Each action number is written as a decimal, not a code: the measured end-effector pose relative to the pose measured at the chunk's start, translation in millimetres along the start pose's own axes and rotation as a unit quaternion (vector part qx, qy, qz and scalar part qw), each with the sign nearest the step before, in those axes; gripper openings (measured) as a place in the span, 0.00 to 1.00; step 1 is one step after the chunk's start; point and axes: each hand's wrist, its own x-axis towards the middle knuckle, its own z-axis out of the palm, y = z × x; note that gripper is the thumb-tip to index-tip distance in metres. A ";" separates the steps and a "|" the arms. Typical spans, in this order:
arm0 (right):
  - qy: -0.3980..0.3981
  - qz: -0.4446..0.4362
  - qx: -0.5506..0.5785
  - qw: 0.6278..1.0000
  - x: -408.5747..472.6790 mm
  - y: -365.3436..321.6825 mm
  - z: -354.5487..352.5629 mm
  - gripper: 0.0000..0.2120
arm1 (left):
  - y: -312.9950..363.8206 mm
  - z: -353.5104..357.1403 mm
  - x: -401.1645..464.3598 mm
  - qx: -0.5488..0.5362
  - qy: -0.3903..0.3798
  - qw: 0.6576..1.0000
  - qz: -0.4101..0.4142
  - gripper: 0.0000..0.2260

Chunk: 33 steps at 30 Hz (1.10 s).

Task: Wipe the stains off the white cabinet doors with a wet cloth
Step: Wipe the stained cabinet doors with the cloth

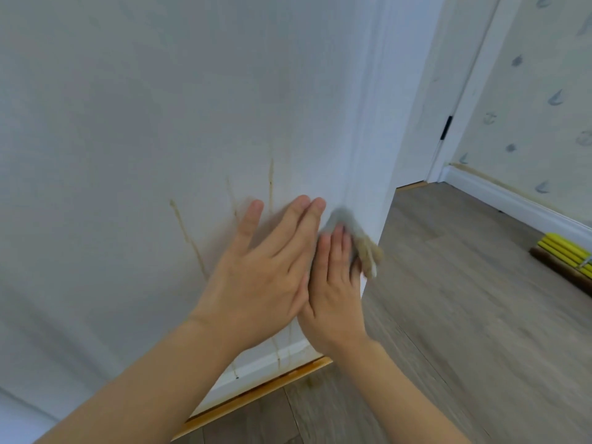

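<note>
Head view: the grey cloth [344,225] is being pressed by the right hand [333,283] at the cabinet door [144,123] edge, the left hand [266,267] being laid flat, fingers spread; firm downward strokes along the brown drip stains [189,235] are being called for.

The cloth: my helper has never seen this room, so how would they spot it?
Find the white cabinet door and follow it to its right edge. There the right hand presses the cloth against it. It is grey, crumpled, brown-stained at one end, unlike the bare left hand beside it.
</note>
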 end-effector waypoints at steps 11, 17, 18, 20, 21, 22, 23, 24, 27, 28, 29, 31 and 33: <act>-0.140 -0.007 -0.150 0.979 -82.4 36.0 27.5 0.32 | 0.8 3.2 -2.2 0.030 -0.012 0.999 -0.007 0.28; -0.033 0.021 -0.029 0.999 -23.3 4.6 12.0 0.31 | 11.4 2.8 -3.2 -0.022 -0.008 1.000 -0.004 0.27; -0.017 0.036 -0.019 0.999 -12.1 -1.1 11.8 0.33 | 14.9 4.0 -3.7 -0.032 -0.009 0.999 0.009 0.27; -0.023 0.032 -0.039 0.998 -11.5 0.2 12.3 0.36 | 21.0 7.0 -6.9 -0.039 -0.020 0.999 0.032 0.26; -0.038 0.023 -0.037 0.998 -22.7 6.1 17.2 0.34 | 22.3 9.7 -8.6 -0.037 -0.028 0.998 0.040 0.26; -0.060 0.017 -0.031 0.998 -40.7 12.6 23.6 0.31 | 22.6 12.0 -9.8 -0.032 -0.036 0.998 0.046 0.26; -0.094 0.019 -0.041 0.995 -57.4 17.6 26.7 0.31 | 22.3 13.6 -10.3 -0.028 -0.044 0.998 0.048 0.26; -0.144 0.031 -0.058 0.987 -72.7 23.4 31.0 0.32 | 21.8 15.1 -10.6 -0.025 -0.049 0.997 0.045 0.26; -0.280 0.074 -0.098 0.952 -101.7 32.0 34.1 0.35 | 24.9 19.3 -11.0 -0.023 -0.050 0.998 0.029 0.26; -0.305 0.070 -0.109 0.944 -109.3 36.2 36.1 0.34 | 27.1 20.6 -11.2 -0.022 -0.048 0.998 0.025 0.26; -0.344 0.068 -0.102 0.931 -114.9 38.7 35.6 0.33 | 29.5 21.7 -12.3 -0.022 -0.044 0.999 0.020 0.26; -0.322 0.075 -0.096 0.939 -122.5 37.7 37.8 0.34 | 33.8 22.8 -12.7 -0.032 -0.038 0.999 0.004 0.27; -0.290 0.098 -0.047 0.951 -123.4 28.5 41.0 0.34 | 40.5 23.3 -11.4 -0.058 -0.039 0.998 -0.004 0.27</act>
